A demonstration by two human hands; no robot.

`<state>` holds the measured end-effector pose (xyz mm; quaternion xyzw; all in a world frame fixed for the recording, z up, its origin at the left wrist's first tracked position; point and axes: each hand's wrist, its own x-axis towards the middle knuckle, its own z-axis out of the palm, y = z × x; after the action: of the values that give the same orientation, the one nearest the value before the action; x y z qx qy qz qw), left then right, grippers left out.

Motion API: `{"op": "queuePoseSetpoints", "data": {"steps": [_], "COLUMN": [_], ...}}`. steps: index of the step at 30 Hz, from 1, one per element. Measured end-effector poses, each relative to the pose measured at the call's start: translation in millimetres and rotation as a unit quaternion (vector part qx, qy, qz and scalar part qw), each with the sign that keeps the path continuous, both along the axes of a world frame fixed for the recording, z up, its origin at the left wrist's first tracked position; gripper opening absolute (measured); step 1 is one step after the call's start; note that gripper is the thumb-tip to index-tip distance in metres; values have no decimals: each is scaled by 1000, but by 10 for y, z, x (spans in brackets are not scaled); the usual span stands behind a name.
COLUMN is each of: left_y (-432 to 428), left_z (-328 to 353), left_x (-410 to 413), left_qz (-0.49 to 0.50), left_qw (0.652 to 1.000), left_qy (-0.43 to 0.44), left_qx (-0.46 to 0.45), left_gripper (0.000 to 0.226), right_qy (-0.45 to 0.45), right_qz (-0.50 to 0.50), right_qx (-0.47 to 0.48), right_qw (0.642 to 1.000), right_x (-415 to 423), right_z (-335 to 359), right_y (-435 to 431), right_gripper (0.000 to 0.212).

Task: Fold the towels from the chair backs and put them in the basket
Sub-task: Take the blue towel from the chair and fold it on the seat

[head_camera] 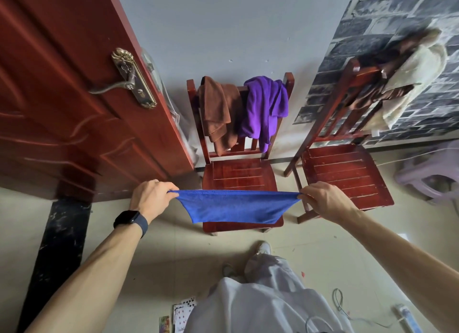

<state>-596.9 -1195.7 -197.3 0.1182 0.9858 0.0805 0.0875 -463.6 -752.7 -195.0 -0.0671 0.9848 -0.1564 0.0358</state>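
Note:
A blue towel (pixel 236 206) hangs stretched flat between my hands, above the front of the middle chair's seat. My left hand (pixel 151 196) pinches its left top corner and my right hand (pixel 325 199) pinches its right top corner. Over the back of that red wooden chair (pixel 239 173) hang a brown towel (pixel 218 111) and a purple towel (pixel 265 109). A second red chair (pixel 345 173) to the right carries a cream towel (pixel 412 84) and a dark brown one (pixel 387 56) on its back. No basket is in view.
An open red door (pixel 74 96) stands at the left, close to the middle chair. A pale purple plastic stool (pixel 432 178) sits at the far right. Playing cards (pixel 181 312) and a cable (pixel 340 305) lie on the floor near my feet.

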Motion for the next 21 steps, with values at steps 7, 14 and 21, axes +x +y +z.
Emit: {"op": "queuePoseSetpoints", "data": {"steps": [7,14,21], "left_y": [337,557,606], "left_z": [-330,-586,-761], "left_x": [-137,-714,-969], "left_qz": [-31,17,-4], "left_qw": [995,1000,995], "left_qy": [-62,-9,94], "left_qx": [-72,-20,25], "left_gripper": [15,10,6], "right_qy": [-145,-57,68], "right_qz": [-86,-167,-156], "right_qx": [83,37,22], "right_qw": [982,984,985], "right_x": [-350,-988,-1200], "right_z": [-354,-543,-714], "right_y": [35,253,312], "right_gripper": [24,19,12]}}
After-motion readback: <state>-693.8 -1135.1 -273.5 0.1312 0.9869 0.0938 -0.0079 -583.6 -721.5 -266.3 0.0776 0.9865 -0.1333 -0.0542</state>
